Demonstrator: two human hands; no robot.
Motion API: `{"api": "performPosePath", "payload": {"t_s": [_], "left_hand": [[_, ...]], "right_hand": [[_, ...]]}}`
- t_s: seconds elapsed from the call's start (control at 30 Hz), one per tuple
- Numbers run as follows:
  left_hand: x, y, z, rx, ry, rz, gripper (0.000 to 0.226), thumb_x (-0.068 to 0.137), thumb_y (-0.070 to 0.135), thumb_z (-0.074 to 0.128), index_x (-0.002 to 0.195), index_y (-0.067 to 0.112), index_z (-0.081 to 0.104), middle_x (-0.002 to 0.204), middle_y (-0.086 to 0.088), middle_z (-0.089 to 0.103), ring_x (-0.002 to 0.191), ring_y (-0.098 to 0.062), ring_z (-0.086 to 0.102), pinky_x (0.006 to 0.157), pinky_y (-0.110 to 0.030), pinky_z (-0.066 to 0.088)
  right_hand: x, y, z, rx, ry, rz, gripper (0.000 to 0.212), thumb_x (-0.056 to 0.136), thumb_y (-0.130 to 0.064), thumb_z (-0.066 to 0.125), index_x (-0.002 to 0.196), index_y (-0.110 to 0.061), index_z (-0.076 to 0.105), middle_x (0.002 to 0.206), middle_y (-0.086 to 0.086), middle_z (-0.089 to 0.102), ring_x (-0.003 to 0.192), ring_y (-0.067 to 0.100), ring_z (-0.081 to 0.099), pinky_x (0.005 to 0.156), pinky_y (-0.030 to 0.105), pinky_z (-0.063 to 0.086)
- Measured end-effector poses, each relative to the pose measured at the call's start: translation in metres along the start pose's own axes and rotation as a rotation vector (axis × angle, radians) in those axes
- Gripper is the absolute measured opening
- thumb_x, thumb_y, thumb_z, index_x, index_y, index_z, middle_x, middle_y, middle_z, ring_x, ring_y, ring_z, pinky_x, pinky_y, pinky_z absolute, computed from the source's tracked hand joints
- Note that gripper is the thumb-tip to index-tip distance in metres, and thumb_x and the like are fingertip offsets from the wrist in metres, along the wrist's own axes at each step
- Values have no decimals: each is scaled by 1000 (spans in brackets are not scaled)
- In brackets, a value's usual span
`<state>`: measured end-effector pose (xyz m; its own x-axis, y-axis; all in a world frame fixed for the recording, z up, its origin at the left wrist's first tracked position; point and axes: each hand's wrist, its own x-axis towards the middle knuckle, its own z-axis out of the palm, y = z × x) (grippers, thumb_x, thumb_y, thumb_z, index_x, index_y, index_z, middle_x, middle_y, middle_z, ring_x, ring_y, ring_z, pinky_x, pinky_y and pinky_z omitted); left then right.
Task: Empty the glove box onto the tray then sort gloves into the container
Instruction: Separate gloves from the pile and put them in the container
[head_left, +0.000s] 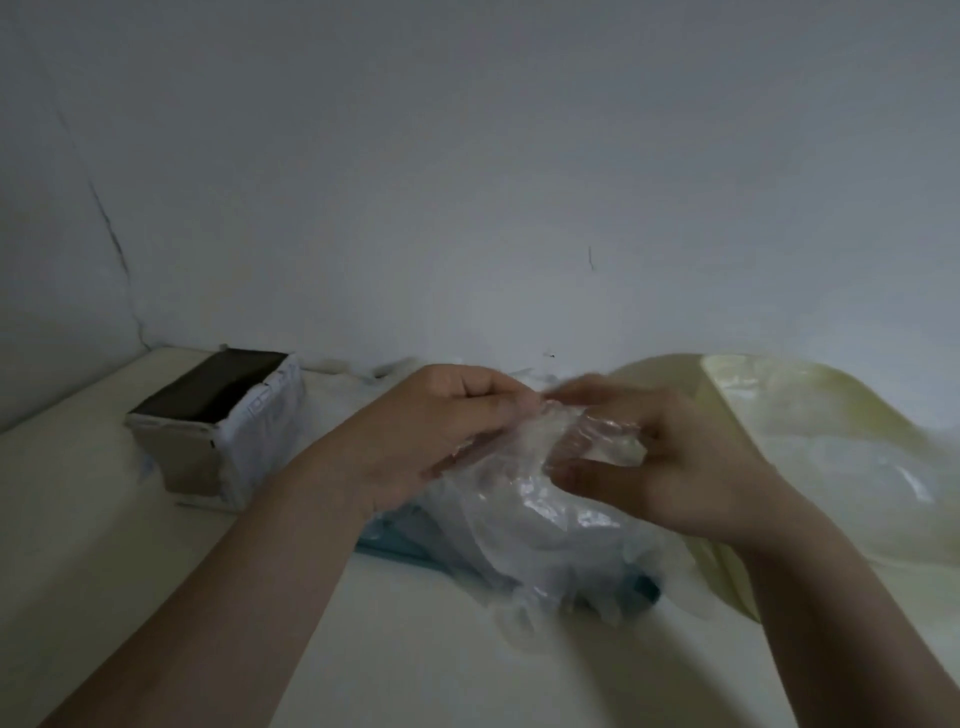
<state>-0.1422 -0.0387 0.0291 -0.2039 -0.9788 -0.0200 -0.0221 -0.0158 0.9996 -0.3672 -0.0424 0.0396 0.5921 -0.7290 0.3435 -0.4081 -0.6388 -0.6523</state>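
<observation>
A clear plastic glove (540, 488) hangs crumpled between both hands above the middle of the table. My left hand (441, 426) pinches its upper left edge, fingers curled. My right hand (670, 467) grips its right part, the thin film stretched over the fingertips. Below lies a pile of clear gloves (545, 571) on a teal tray (395, 545), of which only the front edge shows. The glove box (223, 426), cardboard with a white printed side, stands open-topped at the left. A pale yellow container (779, 415) with clear gloves in it sits at the right.
A white wall rises right behind the table, with a corner at the left. Loose clear plastic scraps (363, 371) lie along the back edge. The cream tabletop (130, 545) runs toward me between my forearms and at the left.
</observation>
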Motion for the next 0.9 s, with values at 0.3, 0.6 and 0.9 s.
{"api": "performPosePath", "payload": {"t_s": [0.3,0.6,0.9], "left_hand": [[12,-11,3,-436,-77,-94,54,80,50,78,117,10,78,120,-14,74,105,-28,72,89,-44,58],[21,-17,11,-475,272,24,25,102,10,58,84,9,76,85,-11,73,74,-21,75,76,-39,59],[17,-4,43,-112,431,161,16,103,17,64,95,9,75,96,-13,78,83,-26,76,65,-35,61]], "right_hand": [[2,11,-1,322,156,130,9,88,-8,78,81,-12,80,78,11,76,76,21,72,78,31,57],[3,10,-3,317,458,353,14,94,-13,72,80,-14,77,73,8,74,69,28,72,56,37,60],[-26,-1,-81,155,459,346,12,97,-19,68,89,-16,75,67,8,74,39,13,43,41,22,35]]}}
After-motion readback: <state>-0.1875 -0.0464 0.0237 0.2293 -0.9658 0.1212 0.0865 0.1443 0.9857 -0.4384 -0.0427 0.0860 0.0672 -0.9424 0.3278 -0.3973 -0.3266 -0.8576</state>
